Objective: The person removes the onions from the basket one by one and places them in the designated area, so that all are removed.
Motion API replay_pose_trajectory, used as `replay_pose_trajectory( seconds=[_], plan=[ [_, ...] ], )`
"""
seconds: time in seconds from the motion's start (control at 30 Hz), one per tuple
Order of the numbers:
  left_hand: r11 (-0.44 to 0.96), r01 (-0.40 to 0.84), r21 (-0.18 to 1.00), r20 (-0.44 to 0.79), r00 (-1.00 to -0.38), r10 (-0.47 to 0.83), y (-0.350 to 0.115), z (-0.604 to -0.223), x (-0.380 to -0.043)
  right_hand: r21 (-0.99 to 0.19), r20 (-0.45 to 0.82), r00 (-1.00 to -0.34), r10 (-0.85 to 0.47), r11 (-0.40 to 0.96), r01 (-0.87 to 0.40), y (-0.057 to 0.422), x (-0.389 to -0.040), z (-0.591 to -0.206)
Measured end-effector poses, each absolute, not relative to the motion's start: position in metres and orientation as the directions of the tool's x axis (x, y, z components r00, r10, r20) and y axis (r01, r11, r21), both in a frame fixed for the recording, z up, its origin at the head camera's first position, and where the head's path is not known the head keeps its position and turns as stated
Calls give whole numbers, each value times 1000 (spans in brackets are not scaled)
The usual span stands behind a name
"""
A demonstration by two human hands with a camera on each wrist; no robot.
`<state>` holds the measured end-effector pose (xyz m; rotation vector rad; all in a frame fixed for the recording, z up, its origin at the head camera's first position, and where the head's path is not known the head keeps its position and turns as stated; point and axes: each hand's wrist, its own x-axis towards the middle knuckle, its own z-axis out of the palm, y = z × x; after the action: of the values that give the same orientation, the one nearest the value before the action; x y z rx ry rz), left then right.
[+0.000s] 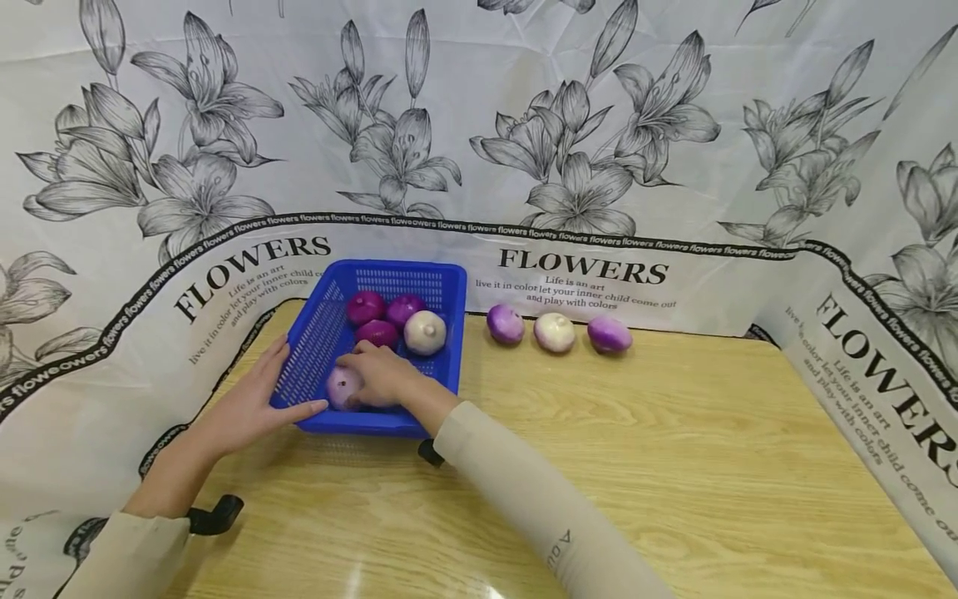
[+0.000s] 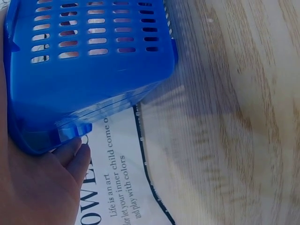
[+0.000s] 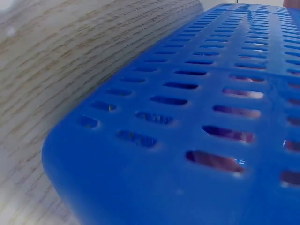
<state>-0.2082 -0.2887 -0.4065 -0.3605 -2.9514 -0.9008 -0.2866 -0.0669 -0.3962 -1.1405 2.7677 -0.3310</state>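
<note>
In the head view we see a flowered cloth [image 1: 479, 58] behind a wooden table [image 1: 674, 449], and three loose onions [image 1: 554, 334] in a row right of a blue basket [image 1: 370, 423]. Three dark purple onions [image 1: 377, 334] and a white onion [image 1: 425, 333] sit toward the basket's far end. The pale onion [image 1: 342, 387] lies in its near left corner, partly under the right hand [image 1: 383, 376], whose curled fingers grip it. The left hand [image 1: 250, 405] lies spread against that corner, thumb apart. In the left wrist view, its fingertips [image 2: 81, 161] touch the basket. In the right wrist view, the slotted wall [image 3: 122, 180] blocks our sight of it all
</note>
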Motion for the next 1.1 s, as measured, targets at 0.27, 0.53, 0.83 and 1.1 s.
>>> replay_pose_trajectory(
  seconds=[0.27,0.53,0.83,1.1],
  plan=[
    [807,229,544,101,-973,207,-286,-406,-208,-309,-29,-669,-742,644,-700,-62,-283,-393],
    [816,223,533,107,-975,197,-287,-407,-208,-450,175,-691,-701,568,-690,-41,-279,-380],
    [822,219,526,107,-976,191,-287,-405,-205,-544,273,-722,-636,517,-661,0,-267,-364],
    [819,218,531,99,-976,195,-287,-407,-207,-540,354,-703,-617,479,-692,38,-267,-361]
  ],
)
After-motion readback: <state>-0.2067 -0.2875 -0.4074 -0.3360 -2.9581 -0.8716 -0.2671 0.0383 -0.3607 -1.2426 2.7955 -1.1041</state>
